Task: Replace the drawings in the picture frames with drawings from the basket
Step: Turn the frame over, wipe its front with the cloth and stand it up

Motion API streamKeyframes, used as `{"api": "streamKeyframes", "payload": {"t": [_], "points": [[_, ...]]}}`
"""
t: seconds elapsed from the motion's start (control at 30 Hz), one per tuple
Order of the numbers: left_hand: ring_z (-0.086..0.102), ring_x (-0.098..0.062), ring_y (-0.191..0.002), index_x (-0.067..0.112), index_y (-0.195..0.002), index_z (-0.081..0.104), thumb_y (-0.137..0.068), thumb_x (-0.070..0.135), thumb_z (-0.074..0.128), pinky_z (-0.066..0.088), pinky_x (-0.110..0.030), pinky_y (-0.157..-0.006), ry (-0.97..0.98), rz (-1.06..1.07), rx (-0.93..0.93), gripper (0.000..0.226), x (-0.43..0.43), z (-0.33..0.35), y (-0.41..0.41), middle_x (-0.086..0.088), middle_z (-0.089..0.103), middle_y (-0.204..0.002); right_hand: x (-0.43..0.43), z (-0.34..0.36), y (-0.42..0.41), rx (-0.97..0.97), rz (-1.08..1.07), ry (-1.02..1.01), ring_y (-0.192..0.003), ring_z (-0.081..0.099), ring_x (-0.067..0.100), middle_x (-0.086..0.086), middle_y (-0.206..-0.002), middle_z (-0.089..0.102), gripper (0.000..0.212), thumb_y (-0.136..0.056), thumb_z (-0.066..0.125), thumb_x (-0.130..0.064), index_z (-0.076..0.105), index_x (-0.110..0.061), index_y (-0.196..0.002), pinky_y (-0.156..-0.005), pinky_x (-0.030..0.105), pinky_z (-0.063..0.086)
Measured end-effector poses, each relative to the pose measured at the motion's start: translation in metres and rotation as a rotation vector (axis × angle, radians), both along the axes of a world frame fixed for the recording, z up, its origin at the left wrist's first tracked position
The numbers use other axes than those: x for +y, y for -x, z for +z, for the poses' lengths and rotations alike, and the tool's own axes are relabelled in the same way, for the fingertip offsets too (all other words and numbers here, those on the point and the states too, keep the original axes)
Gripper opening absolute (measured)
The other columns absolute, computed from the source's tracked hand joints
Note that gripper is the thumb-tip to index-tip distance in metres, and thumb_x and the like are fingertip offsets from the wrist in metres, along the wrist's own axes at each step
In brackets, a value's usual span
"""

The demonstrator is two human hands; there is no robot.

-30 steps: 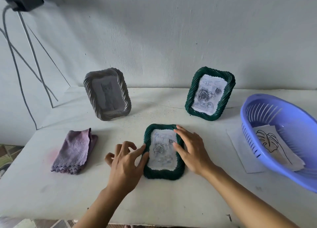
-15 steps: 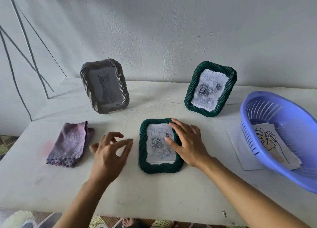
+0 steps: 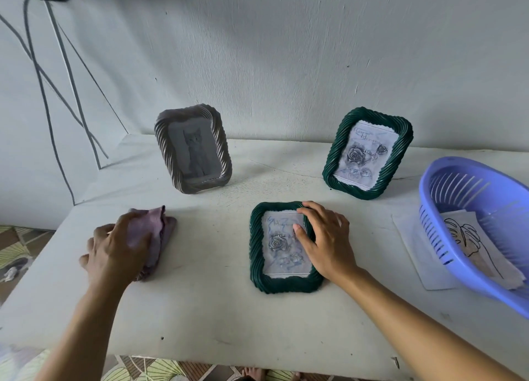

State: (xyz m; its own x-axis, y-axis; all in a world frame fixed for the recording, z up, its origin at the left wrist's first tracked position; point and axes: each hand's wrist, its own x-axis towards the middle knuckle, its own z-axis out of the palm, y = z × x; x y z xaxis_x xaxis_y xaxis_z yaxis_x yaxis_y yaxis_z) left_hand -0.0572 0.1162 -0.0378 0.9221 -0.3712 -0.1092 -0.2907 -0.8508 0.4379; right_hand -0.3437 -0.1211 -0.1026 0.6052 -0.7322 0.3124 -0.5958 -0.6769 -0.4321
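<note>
The left hand (image 3: 114, 251) lies on the purple cloth (image 3: 161, 229) at the left part of the white surface (image 3: 214, 309). Its fingers are curled down over the fabric and hold it bunched; the far end of the cloth sticks out past them in a rumpled fold.

The right hand (image 3: 326, 240) rests on the flat green frame (image 3: 256, 266), which lies face up on the surface. The fingers (image 3: 315, 211) are fairly straight and spread along the frame's right rim and top right corner, holding nothing, while the thumb presses on the glass over the rose drawing (image 3: 279, 244) inside.

Beyond the right fingers and a little to their right, the standing green frame (image 3: 332, 168) leans back close to the wall (image 3: 286, 51), with a second rose drawing (image 3: 363, 154) in it. Beyond the left fingers and to their right stands the grey frame (image 3: 163, 140), tilted back, with a cat picture (image 3: 197, 154) behind its glass.

Well to the right of the right fingers sits the blue-violet slotted basket (image 3: 432, 223), tipped toward the camera. The leaf drawing (image 3: 463, 237), a black outline on white paper, lies inside it on other paper. A loose sheet (image 3: 412, 246) lies flat on the surface, partly under the basket's left side.

Dark cables (image 3: 37, 74) hang down the wall far above the left fingers.
</note>
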Motion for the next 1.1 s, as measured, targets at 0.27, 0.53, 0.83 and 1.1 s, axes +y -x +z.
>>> {"api": "streamKeyframes", "payload": {"t": [0.27,0.53,0.83,1.1], "points": [[0.055,-0.031,-0.094,0.04,-0.107,0.065,-0.078,0.042,0.073,0.043,-0.039,-0.086,0.101,-0.124,0.101,0.03,-0.002,0.018,-0.011,-0.008,0.058,-0.1,0.002,0.003,0.001,0.009,0.009,0.042,-0.12,0.047,0.006,-0.012,-0.141,0.051,0.04,-0.099,0.042,-0.05,0.059,-0.027,-0.127,-0.106,0.047,0.033],[0.069,-0.029,-0.084,0.045,-0.105,0.072,-0.096,0.01,0.059,0.054,-0.039,-0.062,0.468,-0.239,0.239,0.039,-0.009,0.033,0.011,-0.001,0.071,-0.099,0.001,0.004,0.001,-0.041,0.006,-0.053,-0.133,0.042,0.003,-0.016,-0.141,0.052,0.048,-0.097,0.039,-0.057,0.055,-0.03,-0.133,-0.111,0.048,0.031],[0.073,-0.038,-0.093,0.024,-0.112,0.074,-0.096,0.002,0.06,0.057,-0.059,-0.086,0.794,-0.454,0.534,0.031,-0.048,0.075,0.071,-0.013,0.077,-0.099,0.021,0.068,-0.007,-0.334,0.167,-0.473,-0.127,0.047,-0.001,-0.02,-0.127,0.058,0.042,-0.097,0.049,-0.055,0.051,-0.037,-0.134,-0.11,0.032,0.037],[0.072,-0.013,-0.086,0.016,-0.107,0.074,-0.093,-0.008,0.061,0.056,-0.022,-0.069,0.853,-0.524,0.561,0.031,-0.085,0.071,0.126,0.003,0.074,-0.106,0.025,0.097,-0.006,-0.683,0.196,-1.121,-0.094,0.065,0.013,0.009,-0.106,0.07,0.039,-0.09,0.071,-0.029,0.053,-0.033,-0.125,-0.083,0.029,0.053]]}}
